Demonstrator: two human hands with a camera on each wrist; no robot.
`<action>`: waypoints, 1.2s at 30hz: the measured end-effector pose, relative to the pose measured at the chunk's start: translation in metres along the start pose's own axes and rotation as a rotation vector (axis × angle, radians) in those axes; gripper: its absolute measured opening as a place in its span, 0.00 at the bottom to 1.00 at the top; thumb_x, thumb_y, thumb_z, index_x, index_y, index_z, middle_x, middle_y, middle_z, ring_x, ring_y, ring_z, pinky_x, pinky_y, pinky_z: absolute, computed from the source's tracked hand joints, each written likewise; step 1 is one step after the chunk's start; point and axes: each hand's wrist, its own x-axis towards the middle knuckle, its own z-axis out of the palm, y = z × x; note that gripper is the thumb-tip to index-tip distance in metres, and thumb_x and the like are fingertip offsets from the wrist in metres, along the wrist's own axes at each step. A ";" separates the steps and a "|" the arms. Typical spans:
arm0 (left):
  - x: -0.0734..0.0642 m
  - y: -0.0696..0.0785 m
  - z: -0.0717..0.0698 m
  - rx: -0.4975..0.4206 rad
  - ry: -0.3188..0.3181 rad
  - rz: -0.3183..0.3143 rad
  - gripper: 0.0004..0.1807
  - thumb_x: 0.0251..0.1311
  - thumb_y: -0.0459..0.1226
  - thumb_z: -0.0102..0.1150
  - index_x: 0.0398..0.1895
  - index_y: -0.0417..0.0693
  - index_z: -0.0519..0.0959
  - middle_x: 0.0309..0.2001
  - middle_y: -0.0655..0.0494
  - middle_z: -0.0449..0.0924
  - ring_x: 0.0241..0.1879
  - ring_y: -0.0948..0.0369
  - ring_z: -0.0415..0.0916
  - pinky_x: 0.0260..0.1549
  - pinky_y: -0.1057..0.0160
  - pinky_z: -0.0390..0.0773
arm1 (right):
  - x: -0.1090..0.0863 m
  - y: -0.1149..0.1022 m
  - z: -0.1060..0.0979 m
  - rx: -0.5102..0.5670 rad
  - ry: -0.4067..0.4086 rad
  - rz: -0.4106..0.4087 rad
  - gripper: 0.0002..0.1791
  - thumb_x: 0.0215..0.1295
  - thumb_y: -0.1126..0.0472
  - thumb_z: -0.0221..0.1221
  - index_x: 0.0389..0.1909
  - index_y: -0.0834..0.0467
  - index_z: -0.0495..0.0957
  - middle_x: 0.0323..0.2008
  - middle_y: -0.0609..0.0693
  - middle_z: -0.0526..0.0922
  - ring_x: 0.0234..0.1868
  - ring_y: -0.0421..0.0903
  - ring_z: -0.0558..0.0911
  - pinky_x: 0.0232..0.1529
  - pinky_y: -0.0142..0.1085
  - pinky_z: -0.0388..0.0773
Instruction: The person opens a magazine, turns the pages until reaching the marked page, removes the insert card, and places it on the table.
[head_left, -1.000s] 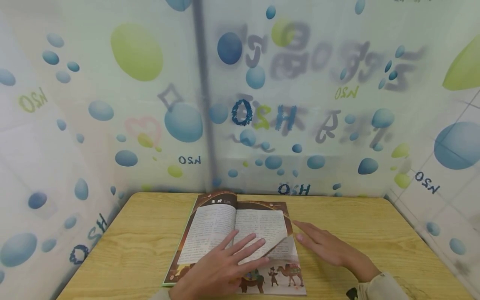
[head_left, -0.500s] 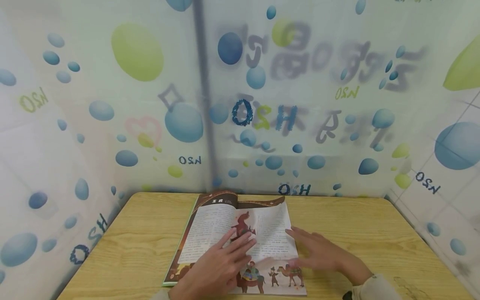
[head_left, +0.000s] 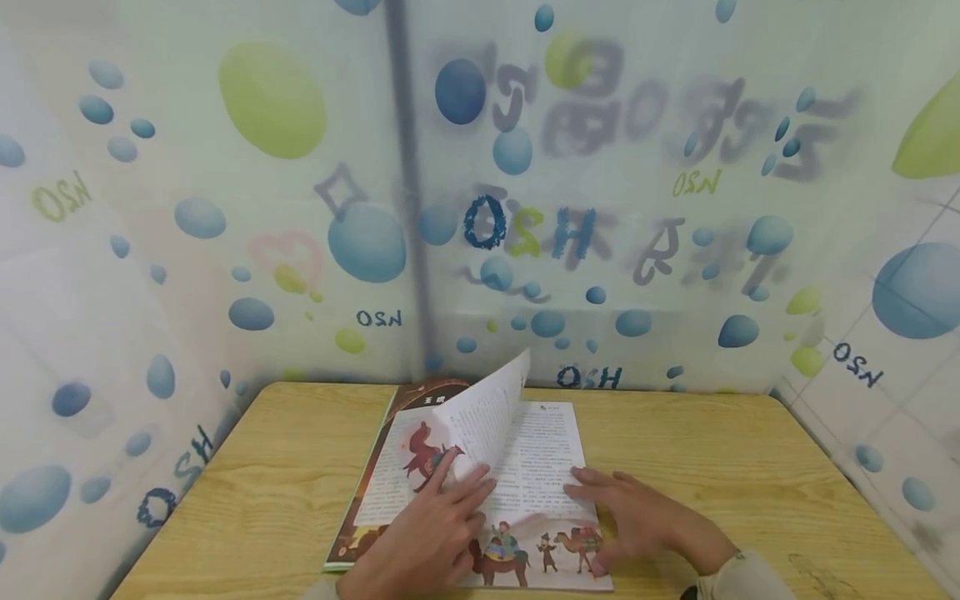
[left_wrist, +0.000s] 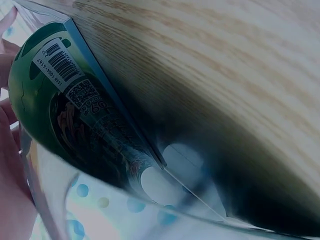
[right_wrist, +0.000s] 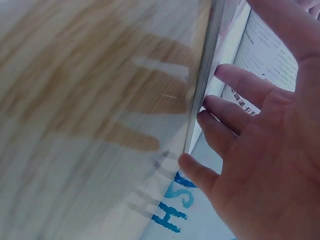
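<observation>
An open magazine [head_left: 542, 458] lies on the table, showing printed text and camel drawings. One leaf [head_left: 487, 417] stands up from it, curving leftward, with a red camel on its turned side. My left hand [head_left: 431, 529] rests over the middle, its extended fingers overlapping the foot of that leaf. My right hand [head_left: 637, 517] is at the right edge with fingers spread; in the right wrist view, the fingertips [right_wrist: 222, 71] touch along the page edges. The left wrist view shows the green back cover [left_wrist: 37, 82] with its barcode [left_wrist: 60, 62], and part of the left hand [left_wrist: 12, 170].
The wood-grain table [head_left: 277, 467] extends on both sides of the magazine. A pale curtain [head_left: 637, 333] printed with blue and green drops surrounds its back and sides.
A leaf has lifted from the right side and swung up toward the left, uncovering another text page. The right hand moved in to the magazine's right edge; the left hand stayed nearly in place.
</observation>
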 end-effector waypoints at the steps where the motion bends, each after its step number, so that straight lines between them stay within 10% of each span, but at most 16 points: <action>1: 0.000 0.000 0.000 0.004 -0.004 -0.011 0.08 0.50 0.46 0.59 0.26 0.54 0.83 0.62 0.50 0.77 0.70 0.52 0.65 0.64 0.32 0.57 | 0.000 -0.001 -0.001 -0.002 -0.002 0.001 0.51 0.47 0.32 0.70 0.71 0.49 0.68 0.74 0.53 0.62 0.72 0.59 0.63 0.67 0.66 0.54; 9: 0.001 0.001 -0.004 0.054 -0.110 -0.124 0.13 0.55 0.50 0.57 0.30 0.52 0.83 0.60 0.51 0.78 0.67 0.52 0.68 0.55 0.29 0.65 | 0.002 -0.003 -0.002 -0.025 0.008 0.008 0.53 0.44 0.31 0.71 0.71 0.50 0.69 0.74 0.53 0.63 0.71 0.60 0.65 0.66 0.65 0.59; 25: -0.002 0.000 -0.003 -0.219 -0.309 -0.414 0.25 0.59 0.52 0.60 0.53 0.46 0.81 0.66 0.44 0.71 0.66 0.44 0.67 0.32 0.35 0.80 | 0.003 -0.003 0.000 -0.033 0.019 0.007 0.55 0.41 0.29 0.69 0.71 0.51 0.69 0.73 0.53 0.64 0.70 0.60 0.66 0.64 0.63 0.62; 36: -0.003 -0.002 -0.002 -0.280 -0.287 -0.416 0.24 0.58 0.50 0.61 0.52 0.44 0.81 0.64 0.42 0.72 0.64 0.42 0.69 0.29 0.39 0.82 | 0.001 -0.002 0.001 -0.038 0.028 -0.013 0.55 0.42 0.29 0.69 0.71 0.53 0.69 0.73 0.55 0.64 0.70 0.61 0.66 0.64 0.64 0.62</action>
